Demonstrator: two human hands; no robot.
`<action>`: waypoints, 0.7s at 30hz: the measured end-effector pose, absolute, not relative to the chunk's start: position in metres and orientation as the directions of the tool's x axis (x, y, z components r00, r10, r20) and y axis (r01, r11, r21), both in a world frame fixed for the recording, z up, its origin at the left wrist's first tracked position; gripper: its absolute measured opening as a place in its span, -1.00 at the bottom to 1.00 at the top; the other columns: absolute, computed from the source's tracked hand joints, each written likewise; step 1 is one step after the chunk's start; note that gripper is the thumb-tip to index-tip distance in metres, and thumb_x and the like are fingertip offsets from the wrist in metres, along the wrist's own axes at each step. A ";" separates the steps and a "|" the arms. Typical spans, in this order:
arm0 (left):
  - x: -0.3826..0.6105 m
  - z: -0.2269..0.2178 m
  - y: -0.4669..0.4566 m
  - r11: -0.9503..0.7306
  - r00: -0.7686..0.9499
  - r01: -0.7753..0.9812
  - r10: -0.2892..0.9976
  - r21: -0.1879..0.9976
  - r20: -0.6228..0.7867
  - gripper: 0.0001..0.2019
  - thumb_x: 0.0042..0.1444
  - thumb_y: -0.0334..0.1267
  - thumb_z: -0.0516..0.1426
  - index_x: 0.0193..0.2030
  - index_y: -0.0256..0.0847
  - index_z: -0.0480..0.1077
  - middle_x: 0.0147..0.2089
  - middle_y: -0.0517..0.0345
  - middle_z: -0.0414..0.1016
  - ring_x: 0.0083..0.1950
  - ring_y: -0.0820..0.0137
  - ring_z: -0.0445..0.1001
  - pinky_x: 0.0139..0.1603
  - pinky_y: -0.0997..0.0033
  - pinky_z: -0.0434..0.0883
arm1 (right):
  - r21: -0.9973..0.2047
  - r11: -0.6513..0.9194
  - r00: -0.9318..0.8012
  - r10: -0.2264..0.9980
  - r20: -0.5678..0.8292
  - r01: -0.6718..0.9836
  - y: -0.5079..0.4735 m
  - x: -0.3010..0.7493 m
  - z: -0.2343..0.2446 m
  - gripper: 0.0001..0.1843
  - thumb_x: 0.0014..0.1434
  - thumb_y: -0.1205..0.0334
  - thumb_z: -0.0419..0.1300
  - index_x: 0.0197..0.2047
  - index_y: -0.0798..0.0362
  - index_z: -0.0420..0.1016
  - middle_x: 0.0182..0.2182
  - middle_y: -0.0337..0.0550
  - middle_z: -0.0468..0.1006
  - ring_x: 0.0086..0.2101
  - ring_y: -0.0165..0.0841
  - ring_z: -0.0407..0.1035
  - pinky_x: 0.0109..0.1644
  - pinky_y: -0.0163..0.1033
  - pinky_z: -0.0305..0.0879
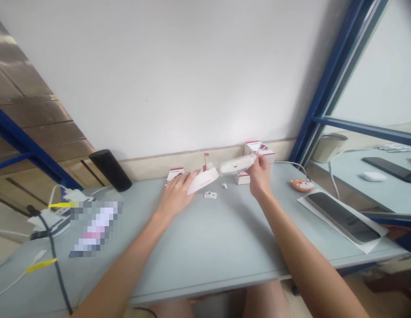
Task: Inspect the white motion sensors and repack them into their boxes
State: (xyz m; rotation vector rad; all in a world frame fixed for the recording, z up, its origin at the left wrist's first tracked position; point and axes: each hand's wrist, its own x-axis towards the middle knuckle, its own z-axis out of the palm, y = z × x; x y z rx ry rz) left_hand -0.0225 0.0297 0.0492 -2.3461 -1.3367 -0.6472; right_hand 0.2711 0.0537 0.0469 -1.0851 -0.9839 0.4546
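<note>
My left hand (179, 191) is closed around a small white box (202, 180), whose red-edged flap (205, 160) stands up at the far end. Between the thumb and fingers of my right hand (260, 174) is a flat white device in a clear wrapper (235, 165), held just above the table and apart from the box. A small white piece with dark details (210, 194) lies on the table below the hands. Beside it is a tiny white bit (224, 186), too small to name.
Red-and-white boxes stand by the wall, one at left (175, 173) and one at right (263, 152). A black cylinder (110, 170) and a power strip (61, 216) are at left. At right lie an orange animal-faced item (302, 184) and a dark phone (342, 216).
</note>
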 end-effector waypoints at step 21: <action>-0.005 0.032 0.020 -0.686 0.407 0.544 0.719 0.483 0.563 -0.57 0.44 -0.11 0.09 0.39 -0.05 0.29 0.37 -0.09 0.42 0.43 0.15 0.35 0.48 -0.05 0.21 | -0.907 0.375 0.501 0.757 0.419 0.192 0.024 0.228 0.053 -0.65 0.33 -0.14 0.10 -0.14 -0.01 0.40 -0.18 -0.03 0.54 -0.18 -0.22 0.44 -0.12 -0.16 0.40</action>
